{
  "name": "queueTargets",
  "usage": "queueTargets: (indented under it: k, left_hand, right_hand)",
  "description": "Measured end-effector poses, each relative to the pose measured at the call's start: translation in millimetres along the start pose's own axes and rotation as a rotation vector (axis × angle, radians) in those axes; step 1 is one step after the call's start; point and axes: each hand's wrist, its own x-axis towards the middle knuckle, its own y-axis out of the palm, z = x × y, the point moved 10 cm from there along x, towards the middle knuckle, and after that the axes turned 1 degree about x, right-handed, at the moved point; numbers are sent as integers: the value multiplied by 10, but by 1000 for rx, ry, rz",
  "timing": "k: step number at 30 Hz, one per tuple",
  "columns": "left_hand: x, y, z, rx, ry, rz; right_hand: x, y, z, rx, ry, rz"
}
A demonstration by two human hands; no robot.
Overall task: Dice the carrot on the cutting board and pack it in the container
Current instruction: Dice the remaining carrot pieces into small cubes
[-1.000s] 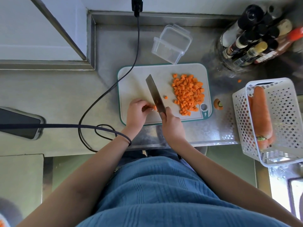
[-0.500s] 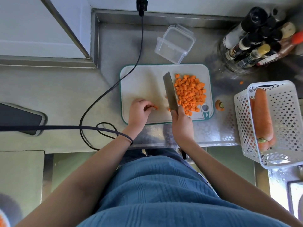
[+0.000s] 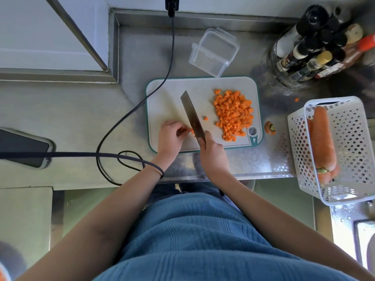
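A steel kitchen counter (image 3: 71,110) seen from above, a person's two bare arms reaching onto a pale rectangular plastic cutting board with a teal rim (image 3: 168,94). Just beyond the board's far edge sits an open clear plastic container with its hinged lid raised (image 3: 213,52), nothing in it yet. On the board's right half lies a heap of small orange carrot dice (image 3: 233,112); they look light, firm and likely to roll, so scooping them on the blade would probably suit better than pinching. The right hand (image 3: 213,155) is curled around the handle of a broad steel knife (image 3: 191,116), blade angled across the board. The left hand (image 3: 171,136), fingers curled, pinches the last short stub of carrot (image 3: 190,130) against the blade; it is small, stiff and possibly slippery, best held with fingertips tucked back
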Motion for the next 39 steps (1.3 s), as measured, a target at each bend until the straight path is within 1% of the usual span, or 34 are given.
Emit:
queueTargets:
  k: [5, 8, 13, 16, 19, 21, 23, 26, 28, 29, 31, 33, 36, 37, 39]
  left_hand:
    - [-2, -24, -16, 16, 15, -16]
    - [-9, -27, -20, 24, 22, -21]
    - [-7, -15, -10, 33, 17, -16]
    - [-13, -19, -58, 61, -7, -54]
    - [19, 127, -160, 107, -54, -22]
    - [58, 171, -247, -11, -32, -12]
    - [64, 35, -235, -99, -43, -92]
    - [17, -213, -63, -63, -99, -201]
    - [-52, -302, 47, -48, -140, -214]
    - [-87, -333, 72, -34, -145, -212]
    - [-152, -378, -10, 17, -69, -184]
    - [-202, -328, -252, 100, 108, -95]
    - [-293, 14, -653, 275, 437, 141]
    - [-326, 156, -742, 341, 515, 215]
    - [-337, 350, -842, 415, 596, 292]
  right_hand:
    - [14, 43, 5, -68, 8, 8]
    - [24, 101, -15, -154, 39, 39]
    - [35, 47, -30, -159, 26, 7]
    - [51, -168, -200, -47, 70, -77]
    - [53, -399, -324, 117, 67, -128]
    - [41, -446, -318, 181, 37, -109]
    - [41, -390, -289, 199, 21, -60]
    - [77, -193, -242, 194, 12, 44]
    - [107, -112, -220, 155, 6, 77]
    - [121, -119, -229, 137, 3, 67]
    - [158, -206, -304, 111, 19, 14]
    - [207, -339, -400, 136, 62, -58]
    - [272, -449, -409, 316, 89, -95]
    - [280, -463, -378, 396, 86, -86]
    - [268, -477, -340, 560, 103, -55]
